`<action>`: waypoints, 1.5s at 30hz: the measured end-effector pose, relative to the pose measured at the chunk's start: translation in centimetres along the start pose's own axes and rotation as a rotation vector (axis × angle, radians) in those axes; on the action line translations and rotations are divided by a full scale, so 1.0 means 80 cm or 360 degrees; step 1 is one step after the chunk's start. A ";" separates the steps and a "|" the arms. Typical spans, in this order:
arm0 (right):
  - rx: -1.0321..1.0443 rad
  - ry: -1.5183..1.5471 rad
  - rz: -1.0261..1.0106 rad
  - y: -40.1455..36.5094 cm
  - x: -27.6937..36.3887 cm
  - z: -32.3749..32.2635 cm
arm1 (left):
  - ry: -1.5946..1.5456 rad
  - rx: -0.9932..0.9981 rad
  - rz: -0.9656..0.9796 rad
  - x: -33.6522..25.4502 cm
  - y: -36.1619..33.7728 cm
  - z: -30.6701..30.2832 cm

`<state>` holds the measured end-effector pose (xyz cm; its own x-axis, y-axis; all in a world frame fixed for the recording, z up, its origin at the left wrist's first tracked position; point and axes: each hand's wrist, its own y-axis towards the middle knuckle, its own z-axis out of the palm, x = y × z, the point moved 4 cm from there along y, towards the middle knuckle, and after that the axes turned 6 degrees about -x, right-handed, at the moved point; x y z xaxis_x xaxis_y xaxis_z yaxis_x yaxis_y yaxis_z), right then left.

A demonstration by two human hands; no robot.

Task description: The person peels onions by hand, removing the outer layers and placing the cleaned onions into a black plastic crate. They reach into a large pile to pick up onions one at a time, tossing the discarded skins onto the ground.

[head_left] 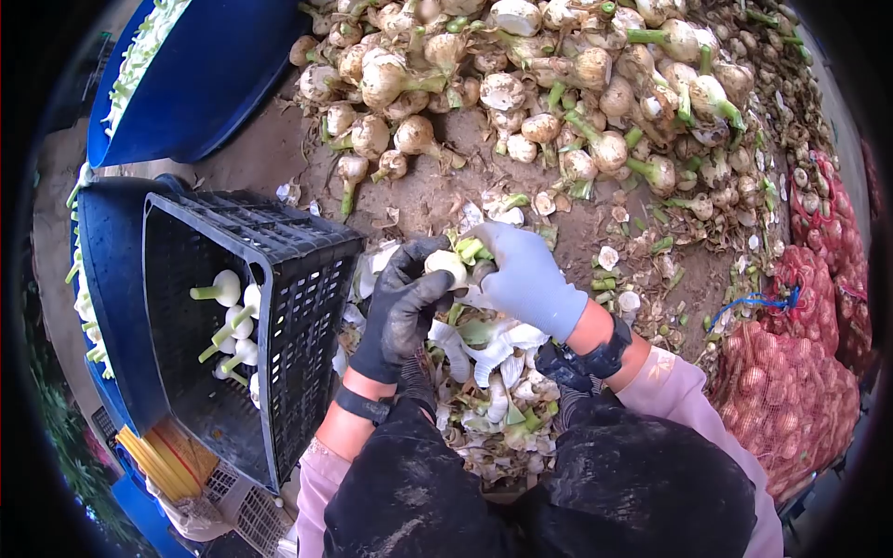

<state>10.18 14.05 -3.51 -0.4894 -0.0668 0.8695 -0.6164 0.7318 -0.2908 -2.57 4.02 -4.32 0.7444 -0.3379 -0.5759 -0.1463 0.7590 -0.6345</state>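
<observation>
1. Head view: your left hand (405, 302), in the dark glove, is curled around the bulb of an onion (446, 265) from below.
2. Your right hand (521, 274), in the pale glove, is pinched onto the same onion at its green top.
3. The onion sits between both hands, above the heap of peelings (484, 372) by your knees.
4. A black crate (298, 307) just left of your left hand holds peeled onions (226, 286). The unpeeled pile (558, 74) lies ahead, and red mesh sacks (791, 391) are on your right.
</observation>
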 end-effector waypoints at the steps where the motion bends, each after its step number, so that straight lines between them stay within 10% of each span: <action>1: 0.0030 -0.0315 -0.0116 -0.003 0.004 -0.002 | 0.0020 -0.0032 -0.0002 0.004 0.000 0.003; 6: -0.0022 -0.0752 -0.0332 -0.010 0.005 0.003 | -0.0473 0.0417 -0.0348 0.022 0.010 -0.005; 9: -0.0082 0.0599 -0.0161 -0.005 -0.022 0.014 | 0.0042 0.0117 -0.0040 -0.003 0.001 0.013; 10: -0.0088 0.0595 -0.0155 -0.005 -0.019 0.011 | 0.0040 0.0124 -0.0047 0.000 0.001 0.012; 12: 0.0254 0.0696 0.0222 -0.006 -0.013 0.015 | 0.1421 0.0123 0.0878 -0.011 -0.007 0.010; 14: 0.0132 0.0518 0.0157 -0.005 -0.003 0.012 | 0.1516 0.0019 0.0568 -0.001 -0.001 -0.027; 16: 0.0198 0.0266 0.0430 -0.004 -0.003 0.004 | -0.0015 0.0415 -0.0051 0.011 -0.002 -0.044; 17: 0.0163 0.0363 0.0231 -0.005 -0.010 0.008 | 0.1014 -0.0246 0.0697 -0.012 0.000 -0.014; 22: 0.0242 0.0894 0.0512 -0.025 -0.009 0.030 | 0.1038 -0.0329 0.0701 -0.038 0.009 -0.006; 24: 0.0164 0.0581 0.0470 -0.017 -0.012 0.021 | 0.0773 -0.0080 0.0831 -0.038 0.002 0.016; 26: 0.0228 0.0426 0.0342 -0.019 -0.007 0.022 | 0.1520 -0.0029 0.1129 -0.039 -0.003 0.006; 29: -0.0213 -0.0615 -0.0410 -0.011 0.009 0.004 | 0.0725 -0.0216 0.0170 -0.032 -0.014 -0.004; 32: -0.0296 -0.1011 -0.0314 -0.001 -0.023 -0.021 | 0.0559 0.0186 0.0435 -0.031 -0.017 0.001; 38: 0.1122 -0.1131 -0.0194 -0.072 -0.011 -0.002 | 0.0115 -0.0381 0.0524 -0.073 -0.015 -0.012; 45: -0.0449 -0.0490 -0.0997 0.008 0.073 -0.035 | 0.0045 -0.0224 0.0068 -0.047 -0.005 0.005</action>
<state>8.67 16.05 2.53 -0.2748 -0.6841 0.6757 -0.6751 0.6376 0.3711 -5.03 5.16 -1.71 0.7170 -0.3239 -0.6172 -0.2690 0.6883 -0.6737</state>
